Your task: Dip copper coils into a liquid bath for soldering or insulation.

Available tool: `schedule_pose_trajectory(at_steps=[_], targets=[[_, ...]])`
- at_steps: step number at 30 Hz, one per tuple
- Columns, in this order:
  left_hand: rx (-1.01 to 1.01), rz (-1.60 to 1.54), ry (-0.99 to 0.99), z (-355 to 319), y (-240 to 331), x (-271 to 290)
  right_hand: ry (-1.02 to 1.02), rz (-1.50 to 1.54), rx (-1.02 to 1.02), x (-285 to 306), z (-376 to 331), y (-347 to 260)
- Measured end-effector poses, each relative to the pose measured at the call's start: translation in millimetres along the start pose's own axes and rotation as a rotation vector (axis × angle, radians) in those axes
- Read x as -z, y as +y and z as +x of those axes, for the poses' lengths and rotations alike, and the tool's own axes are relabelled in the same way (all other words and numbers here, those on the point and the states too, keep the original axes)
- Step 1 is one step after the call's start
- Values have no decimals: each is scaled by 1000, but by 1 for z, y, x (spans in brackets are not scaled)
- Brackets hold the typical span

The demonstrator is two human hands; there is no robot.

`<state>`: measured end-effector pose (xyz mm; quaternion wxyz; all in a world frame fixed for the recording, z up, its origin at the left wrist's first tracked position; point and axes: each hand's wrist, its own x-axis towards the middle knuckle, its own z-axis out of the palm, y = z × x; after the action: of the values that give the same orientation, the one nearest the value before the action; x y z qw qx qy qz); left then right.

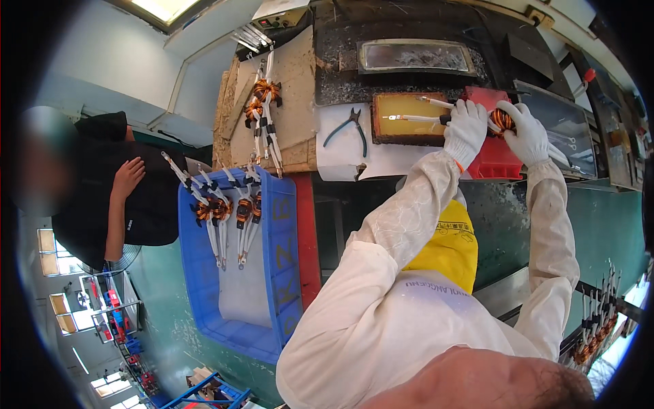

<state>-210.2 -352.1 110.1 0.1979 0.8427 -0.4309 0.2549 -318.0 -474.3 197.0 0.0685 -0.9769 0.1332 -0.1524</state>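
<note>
Plainly, in the head view the surface (293,146) runs across the top, its left part a worn board carrying more wound coils (264,94), its middle part covered by a white sheet (334,160) and its far part dark and littered with flecks; blue-handled pliers (354,129) lie on the sheet, just beside an amber-filled tray (379,129); the copper coil (502,121) is between the two gloved hands, at the red bin (497,165); the left hand (466,131) has its fingers curled round the white leads (409,118), whose ends reach over the tray, though contact cannot be told; the right hand (528,134) pinches the coil between bent fingers; a blue crate (235,335) with coils inside stands near the surface's left end, a co-worker (146,184) beyond it, the green floor (160,293) below; the near edge passes under both wrists; open paper separates pliers from that edge, while bin and tray crowd the hands closely.
</note>
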Motion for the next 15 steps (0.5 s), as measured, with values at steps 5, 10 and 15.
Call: schedule_pose_trajectory(at_steps=[5, 10, 15], targets=[[-3, -24, -22, 0, -2, -4, -13, -16, 5, 1, 3, -2], [11, -41, -35, 1, -4, -3, -33, -20, 3, 2, 6, -3], [-2, -26, -66, 0, -4, 1, -9, -53, 26, 0, 6, -2]])
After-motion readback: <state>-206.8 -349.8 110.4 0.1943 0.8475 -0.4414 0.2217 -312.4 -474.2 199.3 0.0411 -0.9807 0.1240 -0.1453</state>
